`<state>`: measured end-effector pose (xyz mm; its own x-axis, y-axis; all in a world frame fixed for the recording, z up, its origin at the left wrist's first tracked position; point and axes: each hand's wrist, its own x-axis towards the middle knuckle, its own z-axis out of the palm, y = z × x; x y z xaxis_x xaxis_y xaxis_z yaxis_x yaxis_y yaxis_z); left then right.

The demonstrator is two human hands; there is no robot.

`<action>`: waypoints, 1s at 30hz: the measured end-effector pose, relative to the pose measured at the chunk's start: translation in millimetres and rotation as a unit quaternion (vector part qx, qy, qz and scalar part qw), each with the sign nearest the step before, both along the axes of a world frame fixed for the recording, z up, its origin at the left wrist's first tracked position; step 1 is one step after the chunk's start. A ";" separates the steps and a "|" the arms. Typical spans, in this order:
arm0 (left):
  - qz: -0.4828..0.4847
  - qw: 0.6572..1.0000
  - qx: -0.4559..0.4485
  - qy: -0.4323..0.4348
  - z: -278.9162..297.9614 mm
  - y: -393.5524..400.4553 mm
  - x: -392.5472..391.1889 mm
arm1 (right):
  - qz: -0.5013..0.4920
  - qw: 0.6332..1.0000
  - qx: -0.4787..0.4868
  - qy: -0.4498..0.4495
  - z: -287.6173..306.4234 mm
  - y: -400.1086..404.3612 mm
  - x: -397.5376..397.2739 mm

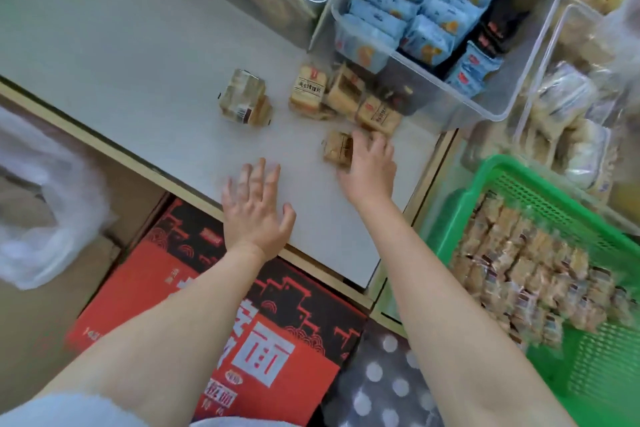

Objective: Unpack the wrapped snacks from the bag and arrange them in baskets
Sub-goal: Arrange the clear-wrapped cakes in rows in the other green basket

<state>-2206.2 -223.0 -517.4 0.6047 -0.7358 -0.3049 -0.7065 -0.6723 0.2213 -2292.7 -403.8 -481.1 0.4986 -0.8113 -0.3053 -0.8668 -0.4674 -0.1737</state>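
Fingers of my left hand are spreading wide and flat, hovering low over the white tabletop and holding nothing, while my right hand is curling loosely over a small tan snack in clear crinkly wrap; whether those fingers are already pinching it or only touching it I cannot tell, since the hand is hiding the far edge. I am judging that this snack is light, soft and a little slippery in its film, and likely to crush if squeezed, so I am thinking of taking it by its two short sides with thumb and fingertips. Just beyond my right hand, a loose cluster of tan wrapped snacks is lying against the wall of a clear plastic bin of blue packets, and another wrapped snack is sitting apart to the left. Off to my right, a green plastic basket is already holding rows of similar snacks. At the left, a limp white plastic bag is slumping below the table edge.
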 end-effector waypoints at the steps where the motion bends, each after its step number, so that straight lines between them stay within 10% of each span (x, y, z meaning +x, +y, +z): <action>1: 0.002 1.000 -0.005 -0.001 -0.7 -0.1 0.3 | -0.012 1.000 -0.008 -0.001 -1.8 -1.0 -0.5; 8: 0.008 1.000 0.004 0.006 -1.6 -0.6 1.4 | -0.111 0.978 -0.077 -0.159 27.3 -33.5 -10.4; 20: 0.003 1.000 0.011 0.016 4.9 -0.4 2.1 | -0.188 0.976 0.075 -0.083 3.8 -32.5 -14.6; 27: 0.040 0.995 -0.039 0.088 21.8 5.8 -1.4 | -0.352 0.801 0.387 -0.291 54.0 67.1 -69.5; 30: 0.169 0.903 -0.172 0.355 74.1 8.3 -21.7 | -0.336 0.751 0.447 -0.351 83.3 97.1 -95.4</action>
<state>-2227.9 -214.7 -443.3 0.5543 -0.6709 -0.4927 -0.0724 -0.6286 0.7744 -2388.1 -306.7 -397.8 0.3615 -0.5784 -0.7313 -0.4033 0.6102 -0.6820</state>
